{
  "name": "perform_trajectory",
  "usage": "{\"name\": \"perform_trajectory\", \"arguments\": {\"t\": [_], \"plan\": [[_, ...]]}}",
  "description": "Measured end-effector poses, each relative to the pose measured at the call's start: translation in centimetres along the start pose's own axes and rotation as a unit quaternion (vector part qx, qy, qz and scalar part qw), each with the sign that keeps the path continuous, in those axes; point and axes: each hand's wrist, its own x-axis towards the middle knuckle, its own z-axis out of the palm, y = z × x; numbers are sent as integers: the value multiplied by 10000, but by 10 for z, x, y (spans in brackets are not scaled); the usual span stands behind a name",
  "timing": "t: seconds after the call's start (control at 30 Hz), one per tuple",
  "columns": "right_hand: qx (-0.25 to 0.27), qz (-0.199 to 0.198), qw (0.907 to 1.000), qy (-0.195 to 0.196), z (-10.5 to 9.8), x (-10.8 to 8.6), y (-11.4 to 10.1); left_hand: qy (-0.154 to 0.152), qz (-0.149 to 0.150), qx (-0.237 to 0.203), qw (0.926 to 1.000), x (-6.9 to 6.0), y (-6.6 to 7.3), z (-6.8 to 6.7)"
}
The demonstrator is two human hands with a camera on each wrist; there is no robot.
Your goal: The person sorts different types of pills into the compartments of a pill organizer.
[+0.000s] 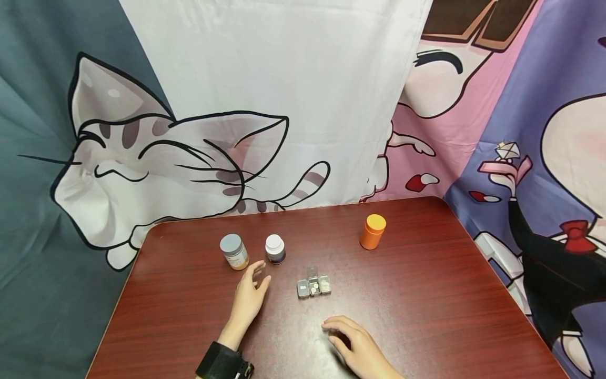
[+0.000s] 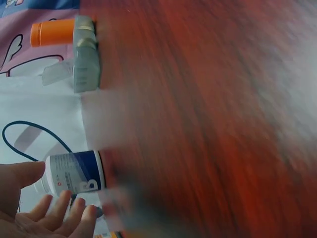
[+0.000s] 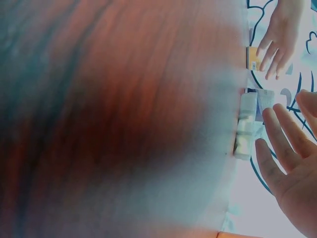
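In the head view the left hand [image 1: 249, 300] reaches over the table just below the white-capped bottle [image 1: 275, 249] and the grey-lidded jar [image 1: 234, 251], its fingers loosely bent and holding nothing. A small pill box [image 1: 314, 287] with three compartments lies to its right; the middle lid stands up and pale pills show inside. Nearer the front, the right hand [image 1: 357, 345] hovers with relaxed fingers, empty. The left wrist view has the left hand [image 2: 54, 208] beside the white-and-blue bottle [image 2: 77, 172]. In the right wrist view the right hand [image 3: 292, 163] is spread near the pill box [image 3: 245, 126].
An orange bottle [image 1: 372, 231] with a yellow cap stands at the back right of the reddish-brown table [image 1: 426, 295]. Behind the table's back edge hangs a printed cloth [image 1: 293, 79] with cartoon figures. A black band [image 1: 221, 362] is round the left wrist.
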Motion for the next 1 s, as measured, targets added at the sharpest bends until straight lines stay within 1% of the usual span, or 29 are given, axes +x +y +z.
{"name": "perform_trajectory", "arguments": {"t": [0.13, 0.23, 0.3, 0.4, 0.53, 0.6, 0.67, 0.77, 0.9, 1.0], "plan": [[-65, 29, 10000, -46, -1, 2, 0, 135, 85, 254, 9996, -4, 1, -2], [-136, 54, 9999, -91, -2, 6, 1, 184, 216, 383, 9989, -8, 3, 1], [-219, 16, 9997, -76, -4, 11, 2, 181, 343, 436, 9983, -11, 6, 6], [-389, -56, 9992, -47, -6, 21, 3, 102, 548, 509, 9971, -14, 10, 16], [-459, -62, 9988, -150, -8, 37, 7, -148, 743, 704, 9946, -17, 17, 33], [-453, -17, 9986, -254, -9, 45, 10, -283, 875, 889, 9918, -18, 20, 41], [-520, -24, 9981, -333, -10, 52, 12, -421, 941, 1107, 9885, -19, 24, 47], [-617, -107, 9973, -377, -11, 63, 16, -536, 1047, 1514, 9814, -19, 27, 56], [-641, -235, 9972, -320, -11, 78, 22, -581, 1000, 1952, 9739, -20, 31, 62], [-655, -263, 9973, -198, -13, 87, 25, -562, 939, 2121, 9711, -19, 33, 66]]}}
